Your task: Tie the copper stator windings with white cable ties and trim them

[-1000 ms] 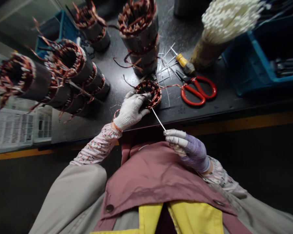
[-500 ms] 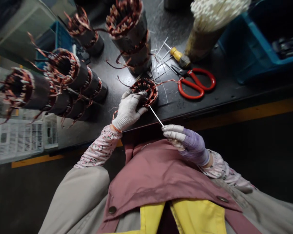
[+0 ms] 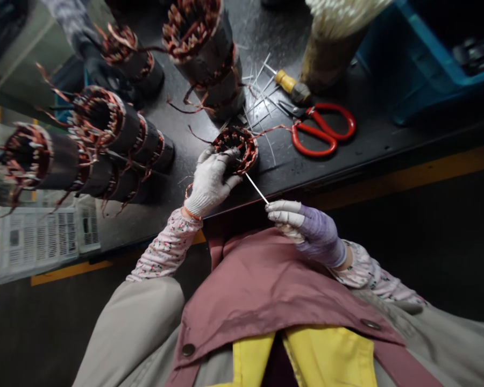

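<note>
short wound stator (image 3: 236, 150) sits on end on the black surface (image 3: 371, 161), near the front edge, copper windings up, with a lead running toward the red-handled scissors (image 3: 315, 144). left hand (image 3: 210, 180), in a white knit glove, is clamped over the stator's near side. right hand (image 3: 311, 230), in a purple-coated glove, is apart from it, pinching a thin white plastic strip (image 3: 257, 188). far end of the strip is at the stator's lower edge; can't tell if it's touching. technique, my read: keep the left grip firm so the stator can't rock, pinch the strip short so it doesn't bow, keep it square to the windings, and avoid dragging it over the copper. loose white offcuts (image 3: 258, 91) and a yellow-handled screwdriver (image 3: 286, 80) lie just behind, with larger wound stators (image 3: 199, 54) standing to the left. diff vs earlier frame: hands, strip and stator hold about the same relation, but the whole scene sits further left and higher in view. new: a co-worker's dark-gloved hand (image 3: 102, 75) now shows top left, beside the far stators, well apart from this person's hands.
</note>
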Tool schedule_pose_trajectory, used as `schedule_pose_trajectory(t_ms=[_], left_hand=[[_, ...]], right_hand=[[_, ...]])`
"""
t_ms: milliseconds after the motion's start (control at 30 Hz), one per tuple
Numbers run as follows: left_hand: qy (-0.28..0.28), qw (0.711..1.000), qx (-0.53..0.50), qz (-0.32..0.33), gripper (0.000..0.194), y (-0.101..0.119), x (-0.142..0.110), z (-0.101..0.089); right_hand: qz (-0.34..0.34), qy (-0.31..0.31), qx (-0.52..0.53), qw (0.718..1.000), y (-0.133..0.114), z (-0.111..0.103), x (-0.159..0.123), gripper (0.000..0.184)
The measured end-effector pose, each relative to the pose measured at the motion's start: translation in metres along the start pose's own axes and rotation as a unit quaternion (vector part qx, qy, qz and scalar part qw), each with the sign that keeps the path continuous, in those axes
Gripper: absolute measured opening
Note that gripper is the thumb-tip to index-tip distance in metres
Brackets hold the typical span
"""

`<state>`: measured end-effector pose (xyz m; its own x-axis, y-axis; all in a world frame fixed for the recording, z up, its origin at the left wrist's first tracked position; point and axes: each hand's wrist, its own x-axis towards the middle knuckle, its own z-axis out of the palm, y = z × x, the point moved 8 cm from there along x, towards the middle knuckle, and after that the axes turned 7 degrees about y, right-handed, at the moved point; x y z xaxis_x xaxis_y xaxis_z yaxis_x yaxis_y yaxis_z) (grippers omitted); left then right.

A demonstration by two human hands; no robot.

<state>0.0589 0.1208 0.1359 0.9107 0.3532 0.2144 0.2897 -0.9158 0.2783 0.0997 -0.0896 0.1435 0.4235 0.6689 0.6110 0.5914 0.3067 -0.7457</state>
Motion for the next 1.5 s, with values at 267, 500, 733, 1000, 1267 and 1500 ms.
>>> schedule_pose_trajectory(t_ms=[267,500,733,1000,1267,1500], left_hand=[[0.027,0.999,-0.034,-0.009,0.052,0.003,-0.004,-0.003],[0.153,0.981,-0.103,-0.067,0.033,0.003,-0.017,-0.007],[0.196,0.97,-0.143,-0.012,0.017,0.007,-0.016,-0.008],[0.159,0.976,-0.148,-0.009,0.021,0.005,-0.014,-0.003],[0.153,0.977,-0.149,0.024,0.021,0.006,-0.012,0.0],[0.091,0.985,-0.144,0.005,0.025,0.0,-0.008,0.002]], right_hand=[[-0.004,0.007,-0.041,0.999,0.036,0.03,0.024,0.021],[0.114,0.079,0.041,0.989,0.064,0.036,0.049,0.02],[0.126,0.012,-0.009,0.992,0.046,0.033,0.075,0.006],[0.132,-0.058,-0.124,0.982,0.075,0.052,0.082,0.021],[-0.101,-0.111,-0.357,0.922,0.039,0.056,0.098,0.029],[-0.107,-0.147,-0.19,0.965,0.001,0.029,0.087,0.017]])
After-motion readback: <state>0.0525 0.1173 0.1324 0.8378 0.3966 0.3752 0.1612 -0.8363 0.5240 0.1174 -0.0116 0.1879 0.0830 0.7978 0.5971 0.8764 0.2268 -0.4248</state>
